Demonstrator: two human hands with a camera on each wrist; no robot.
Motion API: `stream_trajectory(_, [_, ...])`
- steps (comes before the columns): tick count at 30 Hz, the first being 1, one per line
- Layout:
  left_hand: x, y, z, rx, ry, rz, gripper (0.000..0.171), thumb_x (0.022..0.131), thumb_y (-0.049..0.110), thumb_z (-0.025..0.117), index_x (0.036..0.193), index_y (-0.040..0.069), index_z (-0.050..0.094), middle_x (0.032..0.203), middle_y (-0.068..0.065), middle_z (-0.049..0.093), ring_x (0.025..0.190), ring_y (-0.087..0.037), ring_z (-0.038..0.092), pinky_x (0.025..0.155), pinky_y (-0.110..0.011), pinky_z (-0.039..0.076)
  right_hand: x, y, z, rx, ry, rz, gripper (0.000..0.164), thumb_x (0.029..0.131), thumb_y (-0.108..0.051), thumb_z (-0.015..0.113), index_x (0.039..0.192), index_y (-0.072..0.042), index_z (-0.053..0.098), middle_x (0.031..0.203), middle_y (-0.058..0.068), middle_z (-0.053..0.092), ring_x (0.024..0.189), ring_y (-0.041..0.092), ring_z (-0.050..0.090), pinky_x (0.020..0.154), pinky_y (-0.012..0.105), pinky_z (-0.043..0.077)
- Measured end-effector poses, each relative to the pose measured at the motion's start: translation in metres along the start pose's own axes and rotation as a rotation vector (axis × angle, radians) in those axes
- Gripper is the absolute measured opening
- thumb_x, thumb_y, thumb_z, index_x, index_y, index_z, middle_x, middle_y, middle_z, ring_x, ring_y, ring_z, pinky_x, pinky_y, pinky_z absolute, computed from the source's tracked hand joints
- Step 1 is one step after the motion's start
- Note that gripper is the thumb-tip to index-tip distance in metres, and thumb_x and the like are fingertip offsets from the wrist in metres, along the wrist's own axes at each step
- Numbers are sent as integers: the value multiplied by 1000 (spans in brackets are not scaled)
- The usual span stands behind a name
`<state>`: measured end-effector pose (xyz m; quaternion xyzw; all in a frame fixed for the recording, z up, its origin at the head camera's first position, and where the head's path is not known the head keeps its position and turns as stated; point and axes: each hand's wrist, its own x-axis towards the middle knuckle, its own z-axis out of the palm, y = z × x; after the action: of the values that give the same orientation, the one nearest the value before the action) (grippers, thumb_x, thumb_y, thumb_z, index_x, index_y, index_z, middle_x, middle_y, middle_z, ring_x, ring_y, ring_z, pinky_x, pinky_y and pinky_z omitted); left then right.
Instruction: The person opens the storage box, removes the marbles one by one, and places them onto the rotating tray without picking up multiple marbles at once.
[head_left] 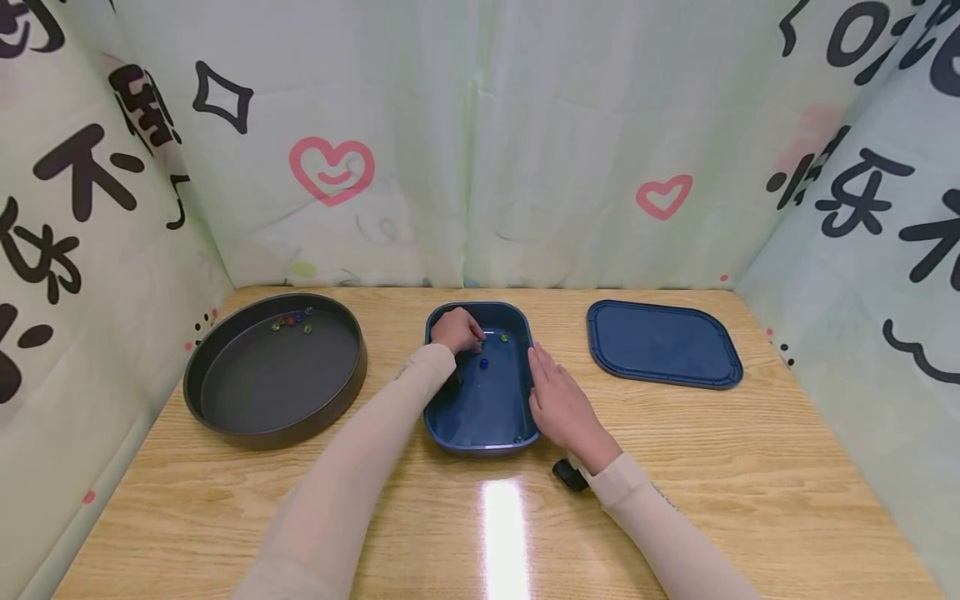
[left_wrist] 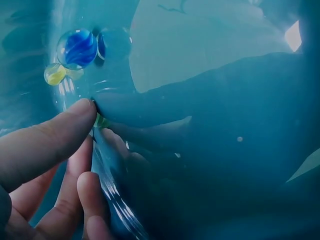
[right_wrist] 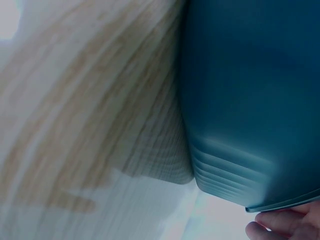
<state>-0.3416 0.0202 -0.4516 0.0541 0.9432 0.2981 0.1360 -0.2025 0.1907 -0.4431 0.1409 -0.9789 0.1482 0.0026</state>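
In the head view my left hand (head_left: 457, 330) reaches into a deep blue rectangular container (head_left: 480, 433). Its thumb and fingers pinch a greenish glass marble (left_wrist: 101, 121), mostly hidden behind the thumb tip in the left wrist view. Close by on the container's floor lie a blue-swirled marble (left_wrist: 77, 49) and a yellow one (left_wrist: 55, 74). Another marble (head_left: 517, 439) sits in the near right corner. My right hand (head_left: 558, 400) rests against the container's right side with its fingers straight; only some fingertips (right_wrist: 282, 222) show in the right wrist view, by the rim.
To the left stands a round dark grey pan (head_left: 255, 425) with several marbles (head_left: 291, 320) toward its far side. A flat blue lid (head_left: 663, 343) lies on the wooden table (head_left: 750, 467) at the right. A printed curtain (head_left: 465, 167) encloses the table's back and sides.
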Motion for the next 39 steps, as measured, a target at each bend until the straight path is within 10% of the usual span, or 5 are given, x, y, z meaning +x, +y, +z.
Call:
stream_trajectory(19, [-10, 4, -22, 22, 45, 137, 27, 79, 16, 75, 106, 13, 74, 106, -3, 72, 99, -20, 64, 87, -35, 51, -2, -2, -1, 1, -5, 5, 58, 96, -12, 42, 147, 5, 20, 156, 19, 19, 143, 32, 25, 114, 49, 26])
stream_trajectory(39, [-51, 3, -64, -320, 114, 298, 28, 84, 25, 71, 110, 13, 72, 104, -5, 71, 85, -20, 59, 72, -28, 50, -1, -2, -2, 7, -12, 12, 58, 96, -13, 40, 148, 4, 19, 156, 18, 19, 144, 30, 23, 114, 48, 25])
